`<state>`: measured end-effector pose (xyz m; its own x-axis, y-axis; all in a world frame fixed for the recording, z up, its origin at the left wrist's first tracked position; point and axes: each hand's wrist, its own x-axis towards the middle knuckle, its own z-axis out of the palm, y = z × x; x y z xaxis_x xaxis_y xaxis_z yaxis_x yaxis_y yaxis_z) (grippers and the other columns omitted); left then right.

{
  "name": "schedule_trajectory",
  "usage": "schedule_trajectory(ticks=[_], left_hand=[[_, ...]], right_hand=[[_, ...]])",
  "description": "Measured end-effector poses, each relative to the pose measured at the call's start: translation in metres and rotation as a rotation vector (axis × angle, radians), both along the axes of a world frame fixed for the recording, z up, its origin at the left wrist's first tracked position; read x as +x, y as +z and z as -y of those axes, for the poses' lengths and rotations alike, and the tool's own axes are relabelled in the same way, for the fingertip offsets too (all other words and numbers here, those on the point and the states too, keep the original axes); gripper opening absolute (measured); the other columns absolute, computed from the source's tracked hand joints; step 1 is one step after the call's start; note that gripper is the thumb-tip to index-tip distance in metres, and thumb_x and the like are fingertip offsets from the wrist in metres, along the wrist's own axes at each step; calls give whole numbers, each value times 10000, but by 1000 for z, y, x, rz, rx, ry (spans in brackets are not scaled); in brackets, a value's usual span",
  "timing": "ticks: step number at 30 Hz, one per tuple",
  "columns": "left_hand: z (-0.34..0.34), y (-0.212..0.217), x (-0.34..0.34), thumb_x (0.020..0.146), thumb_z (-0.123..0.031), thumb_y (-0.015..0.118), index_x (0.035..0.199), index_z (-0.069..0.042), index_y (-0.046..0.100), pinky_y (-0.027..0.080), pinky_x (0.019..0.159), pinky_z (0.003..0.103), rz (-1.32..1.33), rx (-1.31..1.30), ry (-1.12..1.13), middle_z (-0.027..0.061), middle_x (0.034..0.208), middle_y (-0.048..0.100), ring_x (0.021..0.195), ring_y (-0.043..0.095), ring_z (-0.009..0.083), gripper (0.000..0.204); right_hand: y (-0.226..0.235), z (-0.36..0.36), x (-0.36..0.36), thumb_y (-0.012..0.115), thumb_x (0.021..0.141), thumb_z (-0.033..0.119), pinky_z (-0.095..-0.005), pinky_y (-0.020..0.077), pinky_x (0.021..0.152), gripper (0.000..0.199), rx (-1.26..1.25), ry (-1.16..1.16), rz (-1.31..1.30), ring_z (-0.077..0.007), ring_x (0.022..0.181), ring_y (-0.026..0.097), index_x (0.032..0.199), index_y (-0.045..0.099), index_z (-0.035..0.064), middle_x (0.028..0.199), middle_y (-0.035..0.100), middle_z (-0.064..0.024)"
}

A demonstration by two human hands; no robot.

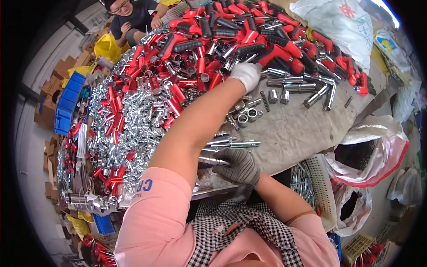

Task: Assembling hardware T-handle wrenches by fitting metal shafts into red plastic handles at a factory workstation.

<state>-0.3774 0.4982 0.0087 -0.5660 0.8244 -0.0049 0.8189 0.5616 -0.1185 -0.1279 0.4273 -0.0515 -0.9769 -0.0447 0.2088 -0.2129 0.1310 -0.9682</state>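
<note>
While I'm standing here watching, the person in the pink shirt has both gloved hands busy at this totally loaded table. The right hand, in a grey glove, is down by the near edge with its fingers wrapped around a silver tube, closed snugly, no real gap that I can see. A few slim metal rods lie just beyond that grip, a little further in from the same edge.

The left hand, in a white glove, is way out toward the far edge, right up against a red handle at the fringe of a big heap of red-and-black handles. Its fingertips are hidden, so honestly can't tell how far open it is or if it's got hold of anything.

Between the hands there's a dark coil spring next to two short metal sleeves. More shiny tubes are scattered toward the right edge, and a white sack slumps at the far right corner. The whole left side is buried in small silver fittings with red tubes mixed in. Another person sits past the far left corner.
</note>
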Motion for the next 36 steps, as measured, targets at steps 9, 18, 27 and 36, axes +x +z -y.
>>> schedule_trajectory(ticks=[9,18,27,36], left_hand=[[137,83,55,856,-175,595,1076,43,521,508,838,383,587,1069,133,235,961,637,983,662,339,319],[332,91,198,829,206,415,1364,2,233,566,923,489,1059,1935,193,155,1095,522,1044,651,389,600],[403,50,273,857,-24,676,1121,-64,463,540,853,381,627,1121,131,139,1093,645,1027,648,275,341],[405,32,322,672,-188,784,909,-82,665,501,569,375,205,604,-117,63,742,582,638,609,272,286]], right_hand=[[0,-5,1,799,762,302,-369,534,785,413,116,-29,-86,-268,858,688,1057,693,33,945,710,-141],[2,17,16,788,803,129,-298,531,737,364,-324,27,80,-140,885,622,1119,648,16,986,673,-92],[66,67,62,806,743,161,-304,512,744,327,170,181,-73,-129,824,630,1000,692,-5,888,696,-65],[57,100,89,893,651,70,-313,565,823,739,185,502,179,-174,1049,652,1302,544,49,1205,663,-142]])
